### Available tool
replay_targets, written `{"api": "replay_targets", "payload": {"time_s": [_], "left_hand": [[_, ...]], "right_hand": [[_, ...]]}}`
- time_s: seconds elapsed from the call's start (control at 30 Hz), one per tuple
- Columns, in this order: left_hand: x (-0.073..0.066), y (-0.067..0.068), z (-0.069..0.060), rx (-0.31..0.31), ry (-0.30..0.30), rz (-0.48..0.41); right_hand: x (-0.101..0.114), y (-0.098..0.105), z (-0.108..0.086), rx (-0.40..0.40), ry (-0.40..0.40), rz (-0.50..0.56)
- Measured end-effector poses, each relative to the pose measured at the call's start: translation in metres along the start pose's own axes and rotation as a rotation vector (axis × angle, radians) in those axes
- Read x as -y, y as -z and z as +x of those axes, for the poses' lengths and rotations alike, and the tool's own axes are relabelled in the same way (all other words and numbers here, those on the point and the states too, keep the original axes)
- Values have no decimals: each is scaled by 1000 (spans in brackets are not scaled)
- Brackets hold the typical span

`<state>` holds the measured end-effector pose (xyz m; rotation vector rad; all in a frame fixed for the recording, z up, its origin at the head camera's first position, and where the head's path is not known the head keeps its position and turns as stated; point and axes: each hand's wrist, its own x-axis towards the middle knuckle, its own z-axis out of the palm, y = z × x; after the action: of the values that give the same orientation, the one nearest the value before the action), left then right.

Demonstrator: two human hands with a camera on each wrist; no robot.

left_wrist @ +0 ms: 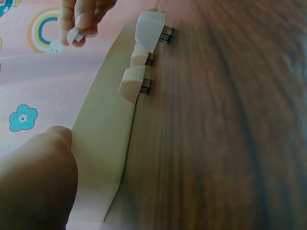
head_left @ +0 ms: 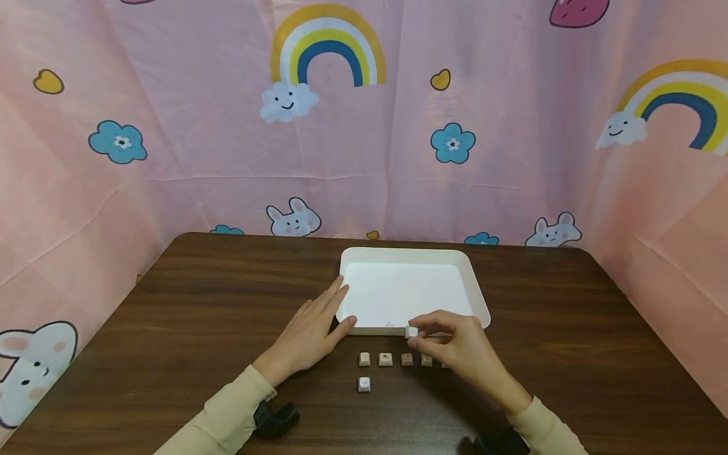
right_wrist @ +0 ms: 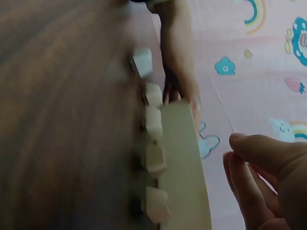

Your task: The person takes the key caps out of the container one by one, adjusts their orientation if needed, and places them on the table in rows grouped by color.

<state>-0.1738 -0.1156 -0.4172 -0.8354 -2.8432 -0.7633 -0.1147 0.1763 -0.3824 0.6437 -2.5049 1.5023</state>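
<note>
A small white keycap [head_left: 412, 332] is pinched between the thumb and fingers of my right hand [head_left: 461, 344], just over the near rim of a shallow white tray [head_left: 480, 297]. My left hand [head_left: 307, 333] lies at the tray's left side, fingers extended, with the fingertips and thumb at its rim. In front of the tray runs a row of several cream keycaps [head_left: 385, 359], its right end partly hidden by my right hand. One whiter keycap [head_left: 364, 384] sits below the row's left end. The left wrist view also shows the pinched keycap [left_wrist: 76, 35] raised above the table.
The dark wooden table [head_left: 227, 297] carries the tray and keycaps. A pink printed curtain [head_left: 216, 126] stands behind it and along both sides. A black wrist device [head_left: 275, 420] is strapped by the left sleeve.
</note>
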Motion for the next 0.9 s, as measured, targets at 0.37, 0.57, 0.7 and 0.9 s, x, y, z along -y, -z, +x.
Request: {"api": "replay_targets", "payload": {"time_s": [0.37,0.57,0.7,0.9], "left_hand": [[1,0,1,5,6,1],[1,0,1,5,1,1],[1,1,1,4,2,0],[1,2,0,12,7,0]], "right_hand": [[6,-28,-18,118,42,-3],[5,-40,-24,162,14,-30],[4,-42,-24,175,15,-58],[5,-46,-26,188,-5,-124]]}}
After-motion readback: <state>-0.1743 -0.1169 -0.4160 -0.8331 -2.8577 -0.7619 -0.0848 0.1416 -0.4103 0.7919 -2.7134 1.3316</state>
